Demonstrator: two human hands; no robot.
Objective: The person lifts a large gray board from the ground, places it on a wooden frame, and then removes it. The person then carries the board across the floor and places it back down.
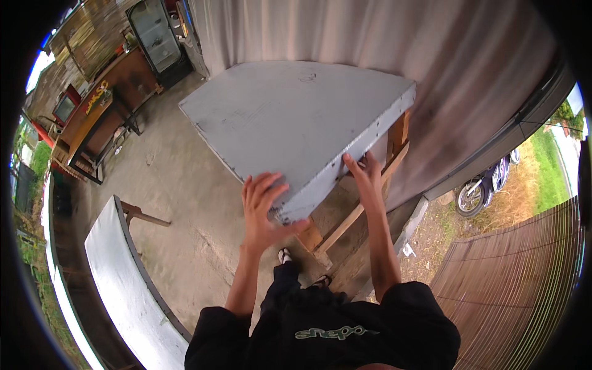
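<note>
A large grey table (pixel 290 117) with a scuffed top and wooden legs (pixel 345 228) stands in front of me. My left hand (pixel 262 209) is at its near corner, slightly blurred, fingers spread over the top and thumb along the end. On the right, my right hand (pixel 364 169) grips the table's side edge, thumb near the top and the other fingers curled at the side, their tips partly hidden.
A pale bench (pixel 120 265) lies to the lower left. A wooden counter (pixel 132 71) and glass-doored cabinet (pixel 157 43) stand back left. A curtain (pixel 456 74) hangs behind the table. Right are a raised edge (pixel 413 222), a parked motorbike (pixel 478 191) and a slatted blind (pixel 512 265).
</note>
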